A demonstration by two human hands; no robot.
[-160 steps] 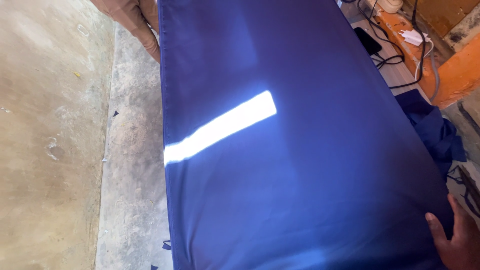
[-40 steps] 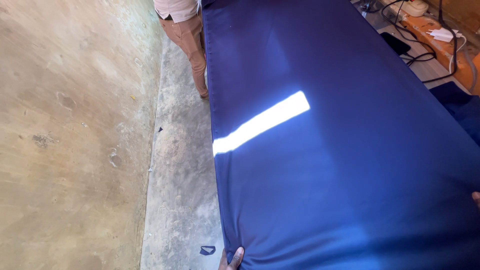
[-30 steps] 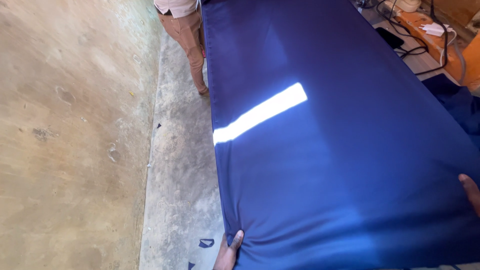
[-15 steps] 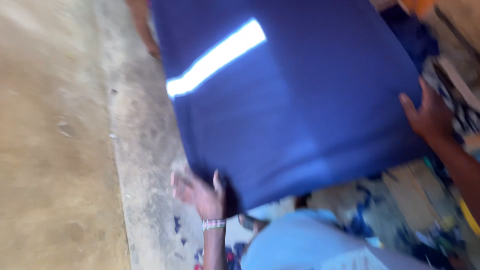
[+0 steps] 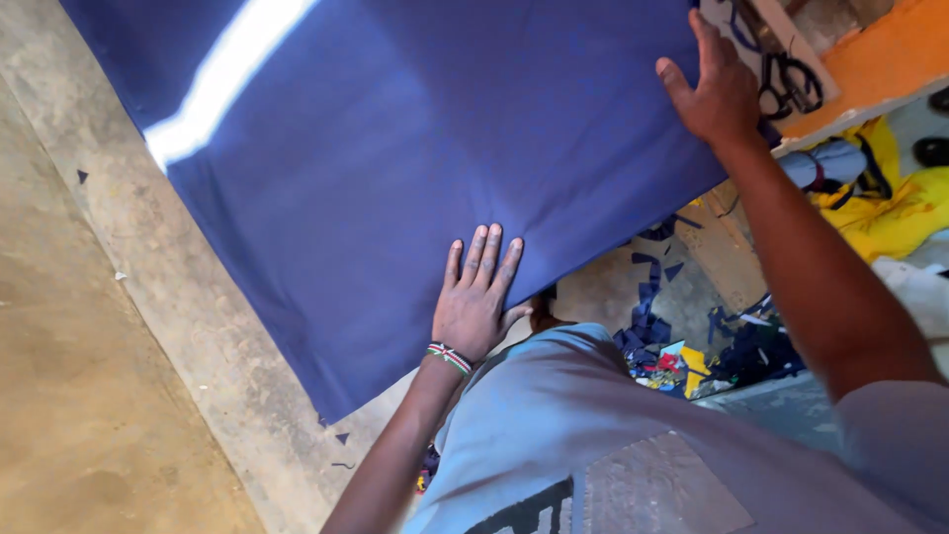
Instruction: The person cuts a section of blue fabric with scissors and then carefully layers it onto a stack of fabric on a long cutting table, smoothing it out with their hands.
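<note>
One big sheet of dark blue cloth [image 5: 415, 148] fills the upper half of the view, stretched flat with its near edge hanging past the near edge of what carries it; the tabletop itself is hidden under the fabric. One bright strip of light [image 5: 222, 84] runs slantwise across the cloth toward its far left part. The step in hand looks like smoothing and squaring the sheet. Two hands work it, both spread flat and clamped on nothing: the left hand [image 5: 476, 302] presses palm-down with fingers together at the near edge, and the right hand [image 5: 714, 89] lies with fingers apart at the right edge, close to the far right corner. A next move, as a judgement, calls for an even outward sweep so no crease gathers at the hanging near corner. Just beyond the right edge sits one orange board [image 5: 870, 59], and beside it one pair of black-handled scissors [image 5: 791, 81]. One yellow garment [image 5: 890, 198] lies on the floor to the right. Fabric scraps [image 5: 672, 346], too many to count, litter the concrete floor [image 5: 109, 396] below. One striped bracelet [image 5: 450, 358] circles the left wrist.
</note>
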